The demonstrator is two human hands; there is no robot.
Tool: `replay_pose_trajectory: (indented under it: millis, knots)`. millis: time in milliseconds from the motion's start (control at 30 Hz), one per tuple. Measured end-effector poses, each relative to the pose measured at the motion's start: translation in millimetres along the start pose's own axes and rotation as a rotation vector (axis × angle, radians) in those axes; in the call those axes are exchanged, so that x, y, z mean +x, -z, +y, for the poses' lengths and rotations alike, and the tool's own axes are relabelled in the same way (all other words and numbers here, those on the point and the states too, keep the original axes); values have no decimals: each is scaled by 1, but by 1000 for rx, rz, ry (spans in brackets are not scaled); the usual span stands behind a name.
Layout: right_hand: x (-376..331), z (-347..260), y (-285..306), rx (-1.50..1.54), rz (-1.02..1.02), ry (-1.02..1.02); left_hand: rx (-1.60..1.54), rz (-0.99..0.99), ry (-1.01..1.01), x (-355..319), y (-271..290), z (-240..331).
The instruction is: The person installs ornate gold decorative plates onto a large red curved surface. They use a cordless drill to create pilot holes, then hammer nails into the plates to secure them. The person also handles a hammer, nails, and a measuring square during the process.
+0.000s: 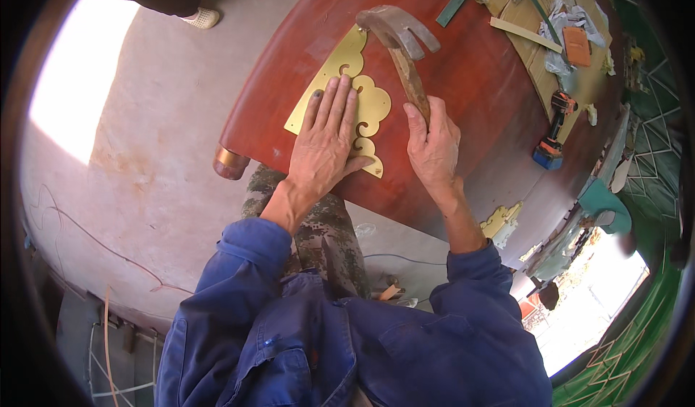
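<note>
My left hand (323,143) lies flat, fingers stretched out and close together, on a brass-coloured corner plate (373,106) with scrolled edges. The plate rests at the near left corner of a glossy red-brown wooden surface (474,110). Small holes show in the metal. In my right hand (436,146) is a claw hammer (410,81), gripped by its worn wooden handle. Its metal head is over the plate's far tip, with the claw pointing right. Whether the head touches anything there, I cannot tell.
A cordless drill (556,130) lies on the right side of the wood. Beyond it, cardboard (534,74) holds an orange packet (577,46), plastic wrapping and a pale wooden strip (525,34). Another brass plate (501,220) is near my right forearm. A person's shoe (203,19) shows at upper left.
</note>
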State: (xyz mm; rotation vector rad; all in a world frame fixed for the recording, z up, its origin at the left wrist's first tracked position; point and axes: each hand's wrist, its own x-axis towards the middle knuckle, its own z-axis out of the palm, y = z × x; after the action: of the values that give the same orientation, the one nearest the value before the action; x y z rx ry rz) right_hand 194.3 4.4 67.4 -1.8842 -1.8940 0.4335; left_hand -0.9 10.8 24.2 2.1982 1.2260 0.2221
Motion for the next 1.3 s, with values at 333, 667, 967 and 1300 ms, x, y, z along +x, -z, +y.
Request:
replay_pose_trajectory:
  millis: [333, 667, 967, 1300]
  knots:
    - [25, -20, 14, -93, -39, -81, -35, 53, -30, -7, -6, -6]
    - [26, -23, 9, -69, -22, -43, -46, 49, -22, -7, -6, -5]
    - [17, -21, 7, -119, -112, -52, -44, 36, -18, -8, -3, -2]
    - [10, -12, -3, -212, -194, -93, -36, 25, -8, -9, -4, 0]
